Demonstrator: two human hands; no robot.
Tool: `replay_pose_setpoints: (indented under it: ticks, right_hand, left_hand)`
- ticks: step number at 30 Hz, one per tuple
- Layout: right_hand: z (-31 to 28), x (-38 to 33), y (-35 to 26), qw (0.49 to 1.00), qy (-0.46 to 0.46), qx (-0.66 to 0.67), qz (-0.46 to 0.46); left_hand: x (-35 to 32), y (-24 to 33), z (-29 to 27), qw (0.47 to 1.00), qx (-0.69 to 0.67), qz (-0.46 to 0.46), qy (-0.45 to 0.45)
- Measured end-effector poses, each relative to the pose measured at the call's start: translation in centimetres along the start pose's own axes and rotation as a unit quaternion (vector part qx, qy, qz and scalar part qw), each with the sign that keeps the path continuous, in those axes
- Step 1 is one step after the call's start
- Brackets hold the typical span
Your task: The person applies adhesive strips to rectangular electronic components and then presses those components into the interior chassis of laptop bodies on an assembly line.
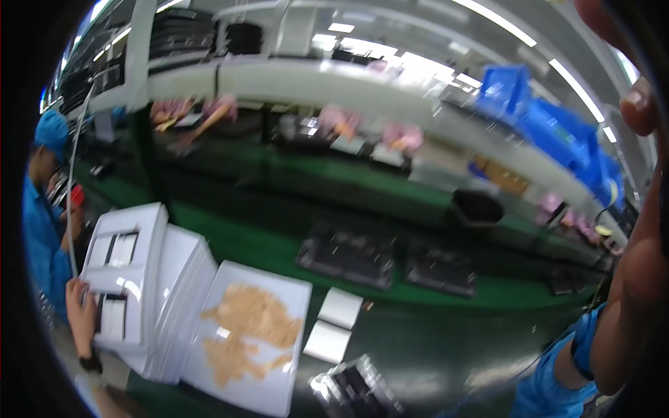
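Observation:
At the far left, my left hand [81, 317] is closed on the edge of a white plastic tray [143, 279], with a dark band round the wrist. Black-and-white rectangular pieces [120, 249] sit in the tray's recesses. More white trays [182, 292] are stacked or tilted against it. Close to the camera at the right rim, my right hand [644, 251] is raised, its visible fingers apart and nothing seen in them. Part of that hand is cut off by the picture's dark edge. Below it shows a blue sleeve [557, 376].
A white tray [301, 313] holds tan pieces. Right of it are two white squares [340, 308] and a black-and-silver part [355, 390]. Dark trays [348, 258] line the green bench [446, 334]. Blue bins [557, 132] stand on the shelf. A co-worker [42, 209] is at the left.

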State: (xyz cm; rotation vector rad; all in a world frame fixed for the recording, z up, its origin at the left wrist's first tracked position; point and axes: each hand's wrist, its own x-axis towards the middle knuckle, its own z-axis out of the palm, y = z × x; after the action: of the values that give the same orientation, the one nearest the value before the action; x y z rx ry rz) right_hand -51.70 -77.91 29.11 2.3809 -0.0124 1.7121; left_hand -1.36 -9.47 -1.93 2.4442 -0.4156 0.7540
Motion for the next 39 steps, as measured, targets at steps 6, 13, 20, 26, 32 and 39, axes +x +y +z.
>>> replay_pose_setpoints:
  ticks: [6,13,20,26,32,39]
  right_hand:
    - [6.3,0.8,-0.4,0.997,-0.076,0.029,0.017]
    - [2.6,1.6,-5.4,0.985,-0.044,0.100,-0.134]
    - [15.5,-3.0,-12.4,0.934,-0.073,0.348,0.035]
    - [32.1,-18.9,-9.0,0.848,-0.396,0.311,0.165]
    - [37.4,-28.9,-9.4,0.866,-0.456,0.168,0.120]
    - [34.8,-27.7,-13.6,0.872,-0.405,0.232,0.145]
  left_hand:
    - [-3.3,-3.9,1.2,0.997,0.058,0.046,0.023]
    - [-2.3,7.8,-2.2,0.993,-0.003,0.086,0.076]
    - [-4.9,33.6,2.0,0.860,-0.382,0.155,-0.302]
    - [-2.9,36.1,9.1,0.853,-0.391,0.139,-0.316]
    - [-5.5,29.2,8.5,0.905,-0.222,0.177,-0.316]
    - [-12.5,33.0,11.7,0.885,-0.236,0.208,-0.345]
